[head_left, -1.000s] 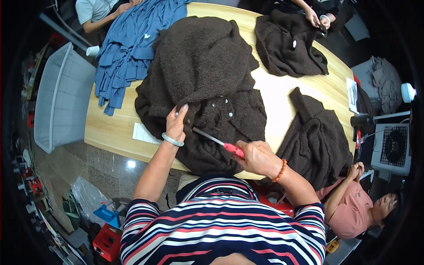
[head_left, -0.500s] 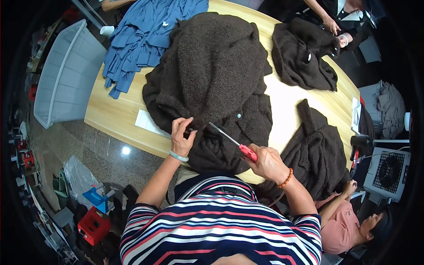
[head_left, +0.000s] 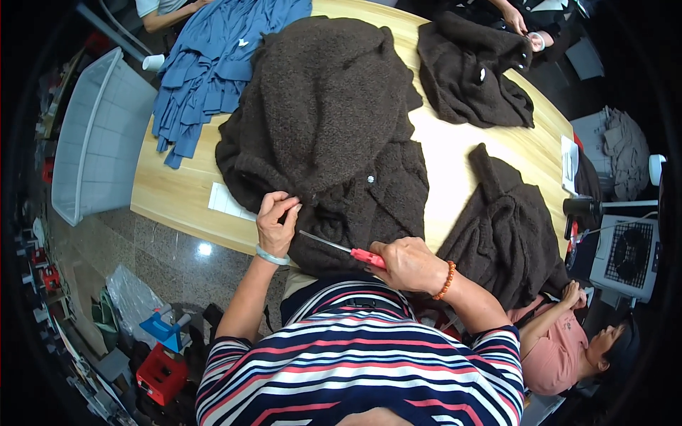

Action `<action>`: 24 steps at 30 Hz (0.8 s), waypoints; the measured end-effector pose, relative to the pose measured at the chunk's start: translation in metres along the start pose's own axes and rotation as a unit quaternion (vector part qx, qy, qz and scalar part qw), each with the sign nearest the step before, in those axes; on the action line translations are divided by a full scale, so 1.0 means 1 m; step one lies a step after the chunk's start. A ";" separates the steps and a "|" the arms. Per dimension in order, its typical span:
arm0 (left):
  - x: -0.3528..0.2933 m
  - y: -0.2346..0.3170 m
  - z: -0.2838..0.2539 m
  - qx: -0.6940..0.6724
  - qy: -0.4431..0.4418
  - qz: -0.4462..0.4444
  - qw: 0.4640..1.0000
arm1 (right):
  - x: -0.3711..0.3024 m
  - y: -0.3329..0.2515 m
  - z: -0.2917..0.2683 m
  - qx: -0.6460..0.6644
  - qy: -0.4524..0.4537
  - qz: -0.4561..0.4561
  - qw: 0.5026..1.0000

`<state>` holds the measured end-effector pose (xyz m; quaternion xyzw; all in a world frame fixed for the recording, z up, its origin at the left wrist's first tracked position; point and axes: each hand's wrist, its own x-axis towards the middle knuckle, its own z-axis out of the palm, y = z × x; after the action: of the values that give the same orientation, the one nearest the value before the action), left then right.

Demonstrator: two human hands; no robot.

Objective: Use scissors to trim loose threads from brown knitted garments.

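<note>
A dark brown knit garment (head_left: 323, 92) lies heaped on the table in front of me, with a pale round button on its right part. My left hand (head_left: 275, 226) is closed in a pinch at the garment's near left edge. The exact bit of knit between its fingers is too small to make out. My right hand (head_left: 413, 264) grips a red-handled tool with a thin metal shaft (head_left: 327, 241). The shaft points left over the knit, its tip just right of my left hand and apart from the fingers.
Blue garments (head_left: 206, 71) are piled at the far left of the wooden table (head_left: 174, 195). More dark brown knits (head_left: 508, 234) lie to the right. A white bin (head_left: 99, 142) stands off the table's left end. Co-workers' hands (head_left: 572, 292) handle brown knits at the right and far right.
My right hand has moved left and the tool's tip has dropped nearer to me, off the spot beside the pinched edge. The left hand keeps its pinch, its fingers closer together.
</note>
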<state>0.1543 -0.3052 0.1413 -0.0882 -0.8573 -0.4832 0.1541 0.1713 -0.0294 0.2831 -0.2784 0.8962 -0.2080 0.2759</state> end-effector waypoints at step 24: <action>0.135 0.033 0.010 -0.326 -0.060 -0.284 0.900 | -0.013 0.028 -0.005 0.079 0.182 0.093 0.976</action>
<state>0.0357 -0.2794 0.2104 0.0851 -0.6485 -0.7523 -0.0789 0.1663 0.0010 0.2775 -0.1282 0.9341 -0.2989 0.1472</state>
